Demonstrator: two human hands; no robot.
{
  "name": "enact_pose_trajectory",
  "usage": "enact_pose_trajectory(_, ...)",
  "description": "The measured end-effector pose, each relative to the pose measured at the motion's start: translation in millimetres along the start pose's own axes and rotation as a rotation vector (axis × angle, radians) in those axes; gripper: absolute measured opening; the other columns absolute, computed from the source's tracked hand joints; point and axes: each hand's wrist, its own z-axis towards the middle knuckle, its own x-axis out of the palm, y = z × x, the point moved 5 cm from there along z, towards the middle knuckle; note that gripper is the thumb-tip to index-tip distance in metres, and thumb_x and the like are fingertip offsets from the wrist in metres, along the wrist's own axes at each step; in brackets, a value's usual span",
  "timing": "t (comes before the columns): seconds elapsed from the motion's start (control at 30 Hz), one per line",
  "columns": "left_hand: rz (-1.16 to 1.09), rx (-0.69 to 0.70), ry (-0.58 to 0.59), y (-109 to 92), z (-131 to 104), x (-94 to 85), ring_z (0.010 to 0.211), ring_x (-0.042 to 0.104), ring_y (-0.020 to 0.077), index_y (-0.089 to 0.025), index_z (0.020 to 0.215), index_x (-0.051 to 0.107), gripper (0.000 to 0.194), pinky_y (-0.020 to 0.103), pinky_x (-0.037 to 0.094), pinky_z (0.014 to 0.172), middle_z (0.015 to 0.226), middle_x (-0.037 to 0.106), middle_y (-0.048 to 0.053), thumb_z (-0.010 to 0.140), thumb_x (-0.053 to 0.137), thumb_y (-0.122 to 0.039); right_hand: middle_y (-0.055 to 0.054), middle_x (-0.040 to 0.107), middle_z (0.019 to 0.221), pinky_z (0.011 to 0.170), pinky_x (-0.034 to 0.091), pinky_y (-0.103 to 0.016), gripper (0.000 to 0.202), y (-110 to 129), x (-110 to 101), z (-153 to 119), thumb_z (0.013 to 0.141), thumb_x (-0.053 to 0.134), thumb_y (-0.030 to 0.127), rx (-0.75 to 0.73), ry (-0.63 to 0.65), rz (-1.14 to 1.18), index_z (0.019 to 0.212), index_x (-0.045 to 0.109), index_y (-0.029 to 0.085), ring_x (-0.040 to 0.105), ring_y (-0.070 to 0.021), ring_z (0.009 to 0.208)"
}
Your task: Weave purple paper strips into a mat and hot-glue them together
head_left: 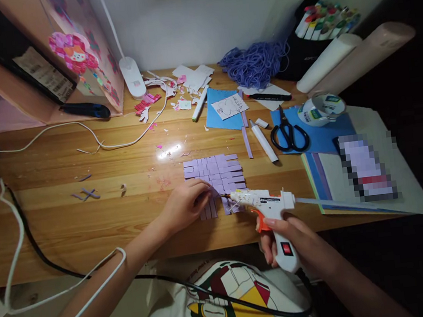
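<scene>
Surface (52, 166): a wooden top before you, running back to a pale wall (188, 23).
Paper (408, 177): sheets piled at your right, blue and white among them.
Pink box (24, 22): open-fronted, at your far left, with a flower figure (75, 54) on its side.
Yarn (254, 64): a blue-violet heap by the wall, right of centre.
Glue gun (268, 203): white, pointing left; your right hand (294, 230) is wrapped round its grip, a finger at the orange trigger (262, 221).
Weave (218, 170): interlaced purple strips on the surface in front of you, the nozzle (227, 196) at its near part.
Left hand (189, 199): pinching a strip at the weave's near-left part, just beside the nozzle; your thumb is hard to make out.
Tape (322, 110): a roll on a blue sheet to your right.
Scissors (289, 137): black-handled, just left of the tape, partly on that sheet.
Marker (265, 142): white, between weave and scissors.
Scraps (147, 102): pink and white bits, strewn left of the yarn.
</scene>
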Motion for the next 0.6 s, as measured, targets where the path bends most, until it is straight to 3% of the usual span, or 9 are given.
enact_pose_trajectory(0.23, 0.007, -0.021, -0.043, 5, 5, 1.8, 0.078, 0.056, 0.0164, -0.015, 0.084, 0.059, 0.011, 0.03, 0.046, 0.072, 0.083, 0.061, 0.005, 0.088, 0.048, -0.014, 0.0, 0.063, 0.047, 0.042, 0.039, -0.019, 0.035, 6, 7, 4, 0.082, 0.05, 0.052, -0.006, -0.006, -0.051, 0.081, 0.051, 0.017, 0.054, -0.0108, 0.041)
enact_pose_trajectory(0.6, -0.068, -0.005, -0.066, 6, 8, 1.5, 0.088, 0.057, 0.0162, -0.015, 0.084, 0.057, 0.011, 0.032, 0.048, 0.079, 0.096, 0.06, 0.007, 0.089, 0.047, -0.012, 0.0, 0.06, 0.045, 0.042, 0.04, -0.022, 0.031, 12, 8, 12, 0.082, 0.048, 0.048, -0.025, -0.079, -0.153, 0.075, 0.052, 0.018, 0.052, -0.0124, 0.039)
